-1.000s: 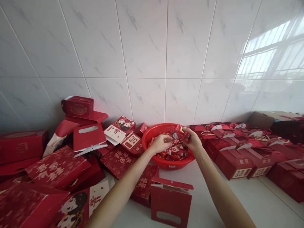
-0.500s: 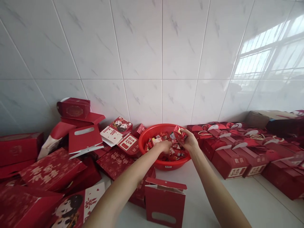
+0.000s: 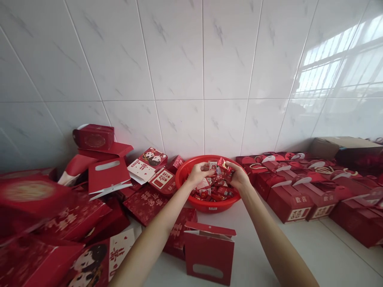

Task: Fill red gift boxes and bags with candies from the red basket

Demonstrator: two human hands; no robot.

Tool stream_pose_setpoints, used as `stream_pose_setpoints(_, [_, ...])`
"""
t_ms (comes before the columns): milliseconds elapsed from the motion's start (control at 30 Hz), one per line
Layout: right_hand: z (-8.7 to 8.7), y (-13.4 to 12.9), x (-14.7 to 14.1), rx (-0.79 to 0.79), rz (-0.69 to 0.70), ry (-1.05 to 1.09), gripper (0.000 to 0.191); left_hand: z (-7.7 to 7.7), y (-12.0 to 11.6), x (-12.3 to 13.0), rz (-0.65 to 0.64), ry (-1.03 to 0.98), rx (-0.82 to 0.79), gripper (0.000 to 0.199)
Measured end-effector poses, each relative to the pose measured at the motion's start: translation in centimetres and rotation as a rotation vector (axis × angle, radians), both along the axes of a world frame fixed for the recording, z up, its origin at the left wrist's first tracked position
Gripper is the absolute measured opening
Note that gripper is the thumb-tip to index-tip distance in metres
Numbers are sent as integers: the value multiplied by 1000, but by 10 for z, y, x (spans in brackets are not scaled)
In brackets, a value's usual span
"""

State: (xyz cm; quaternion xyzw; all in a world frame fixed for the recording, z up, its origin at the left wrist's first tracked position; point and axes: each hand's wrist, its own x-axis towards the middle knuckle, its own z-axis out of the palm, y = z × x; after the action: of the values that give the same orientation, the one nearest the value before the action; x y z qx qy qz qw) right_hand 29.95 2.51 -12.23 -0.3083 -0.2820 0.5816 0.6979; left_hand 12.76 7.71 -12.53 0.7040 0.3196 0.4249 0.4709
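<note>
1. Both hands have risen from the pile to just above the red plastic basket (image 3: 206, 207) and drawn toward each other. A red gift box (image 3: 30, 192) at far left now shows blurred.
2. Right hand (image 3: 239, 178): grip clamped at the fingertips on red-wrapped sweets (image 3: 223, 166), above the far part of the basket.
3. Left hand (image 3: 198, 174): fingers bunched, grip nearly together. A white-and-red sweet packet (image 3: 212, 165) sits just beside them; cannot tell whether it is held.
4. Loose wrapped sweets (image 3: 214, 192) lie heaped in the basket, below both hands. Judged light, soft and slick-wrappered, so prone to slipping; best pinched across the packet body, a few at a time.
5. Near the basket: an open red gift box (image 3: 209, 255) stands on the white surface (image 3: 257, 259). Rows of handled red gift boxes (image 3: 289, 203) fill the right side.
</note>
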Motion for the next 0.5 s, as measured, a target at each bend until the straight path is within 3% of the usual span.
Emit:
stream_pose_setpoints(267, [4, -9, -9, -86, 14, -84, 14, 6, -7, 2, -61, 7, 23, 32])
stream_pose_setpoints(367, [3, -9, -9, -76, -43, -107, 20, 9, -9, -1, -66, 125, 40, 29])
stream_pose_setpoints(500, [4, -8, -7, -63, -144, -98, 20, 3, -7, -10, -57, 428, 54, 22])
